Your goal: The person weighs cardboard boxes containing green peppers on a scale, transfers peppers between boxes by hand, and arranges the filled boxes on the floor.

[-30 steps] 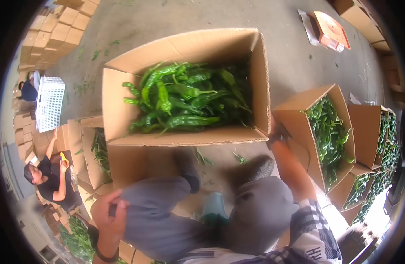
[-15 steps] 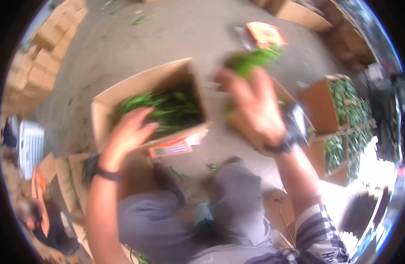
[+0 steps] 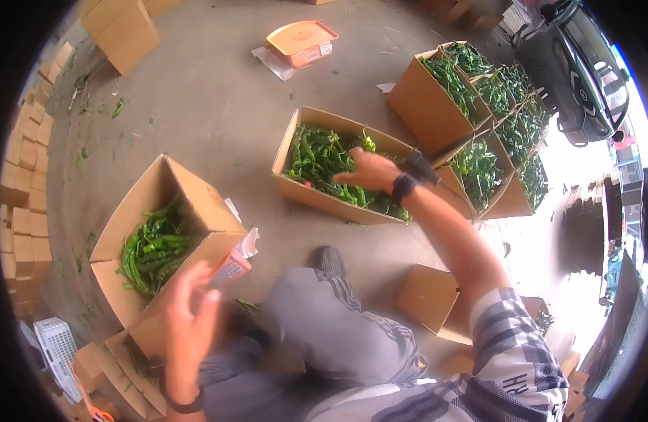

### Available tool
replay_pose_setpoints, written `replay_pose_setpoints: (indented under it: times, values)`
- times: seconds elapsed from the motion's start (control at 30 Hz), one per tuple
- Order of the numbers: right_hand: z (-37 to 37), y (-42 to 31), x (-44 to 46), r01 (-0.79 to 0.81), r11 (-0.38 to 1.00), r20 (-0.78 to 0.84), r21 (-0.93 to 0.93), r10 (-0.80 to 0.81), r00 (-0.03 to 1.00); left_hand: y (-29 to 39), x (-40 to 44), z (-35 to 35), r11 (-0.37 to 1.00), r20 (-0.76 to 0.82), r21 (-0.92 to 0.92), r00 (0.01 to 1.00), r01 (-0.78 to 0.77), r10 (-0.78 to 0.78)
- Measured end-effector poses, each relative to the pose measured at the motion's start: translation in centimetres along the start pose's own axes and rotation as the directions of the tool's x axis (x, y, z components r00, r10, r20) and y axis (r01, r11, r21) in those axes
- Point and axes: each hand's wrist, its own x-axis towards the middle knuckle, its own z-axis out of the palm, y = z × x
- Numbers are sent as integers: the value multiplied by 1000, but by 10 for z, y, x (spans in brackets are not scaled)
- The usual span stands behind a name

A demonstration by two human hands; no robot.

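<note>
Green peppers fill much of an open cardboard box at the centre. Over them is my right hand, fingers spread at the peppers' surface; no held pepper can be made out. My left hand is raised with fingers apart and nothing in it, just below a second box at the left. Inside that box lie more long green peppers. An orange-and-white scale shows beside this box, partly hidden behind it and my fingertips.
Several boxes of green peppers stand at the right. An orange scale sits on the floor ahead. An empty-looking box is near my right knee, a white crate at lower left, and a dark vehicle at upper right.
The view has swung right. My right hand, which carried green peppers half a second ago, is now over the centre box. My left hand has come away from the left box's peppers.
</note>
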Motion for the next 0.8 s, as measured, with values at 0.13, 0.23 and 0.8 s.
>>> replay_pose_setpoints:
  times: [0.13, 0.23, 0.8]
  values:
    - [40, -15, -3, -78, 997, -12, -1, 78, 997, 43, 53, 76, 949, 176, 12, 935, -316, 309]
    - [42, -24, 5, -29, 998, 27, -60, 30, 999, 54, 112, 140, 874, 215, 136, 875, -467, 434]
    - [38, -10, 10, 121, 989, 10, -83, -121, 993, 43, 241, 272, 581, 613, 723, 736, -374, -288]
